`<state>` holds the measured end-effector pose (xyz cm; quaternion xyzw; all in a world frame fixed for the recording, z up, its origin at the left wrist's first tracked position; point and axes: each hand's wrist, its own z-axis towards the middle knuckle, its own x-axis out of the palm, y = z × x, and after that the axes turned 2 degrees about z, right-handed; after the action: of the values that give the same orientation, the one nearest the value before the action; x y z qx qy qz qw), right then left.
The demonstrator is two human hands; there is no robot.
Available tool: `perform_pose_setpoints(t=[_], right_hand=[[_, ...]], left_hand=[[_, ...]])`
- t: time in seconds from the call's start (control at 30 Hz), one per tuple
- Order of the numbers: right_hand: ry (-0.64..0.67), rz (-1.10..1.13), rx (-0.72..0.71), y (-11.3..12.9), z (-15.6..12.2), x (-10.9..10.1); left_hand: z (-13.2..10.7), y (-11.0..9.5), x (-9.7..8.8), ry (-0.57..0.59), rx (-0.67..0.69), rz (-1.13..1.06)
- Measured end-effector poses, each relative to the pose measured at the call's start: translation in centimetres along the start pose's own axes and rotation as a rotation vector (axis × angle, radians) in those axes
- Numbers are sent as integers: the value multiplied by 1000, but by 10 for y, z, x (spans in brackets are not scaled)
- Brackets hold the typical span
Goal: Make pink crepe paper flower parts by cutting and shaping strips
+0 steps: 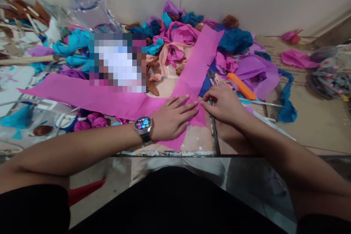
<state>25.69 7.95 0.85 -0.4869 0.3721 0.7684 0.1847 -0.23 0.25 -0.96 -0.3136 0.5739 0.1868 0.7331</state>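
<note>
Two bright pink crepe paper strips cross near the table's front edge. One strip point(95, 97) stretches out to the left, and the other strip point(201, 58) slants up toward the back. My left hand point(174, 117), with a watch on its wrist, lies flat with fingers spread over the crossing, pressing on the paper. At the right border of the crossing, my right hand point(219, 102) has thumb and forefinger pinched together on the pink paper's edge. Just beyond it are a pair of pliers point(212, 76) and an orange-handled cutter point(241, 86).
Crumpled purple paper point(257, 69) and teal paper point(236, 40) heap along the back. A clear bottle point(89, 11) stands at back left, beside a blurred-out patch. Cardboard point(309, 117) covers the right side, with a dark bundle point(330, 78) on it. A wooden stick point(30, 59) lies left.
</note>
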Motion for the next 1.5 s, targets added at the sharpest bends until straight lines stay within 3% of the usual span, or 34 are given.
perform_pose_setpoints(t=[0.3, 1.0, 1.5], right_hand=[[-4, 122, -80, 3, -1, 5], [-18, 158, -163, 4, 0, 10], [39, 165, -140, 3, -1, 15]], left_hand=[[0, 0, 0, 9, -3, 10], [0, 1, 0, -13, -14, 7], [-1, 0, 1, -16, -28, 4]])
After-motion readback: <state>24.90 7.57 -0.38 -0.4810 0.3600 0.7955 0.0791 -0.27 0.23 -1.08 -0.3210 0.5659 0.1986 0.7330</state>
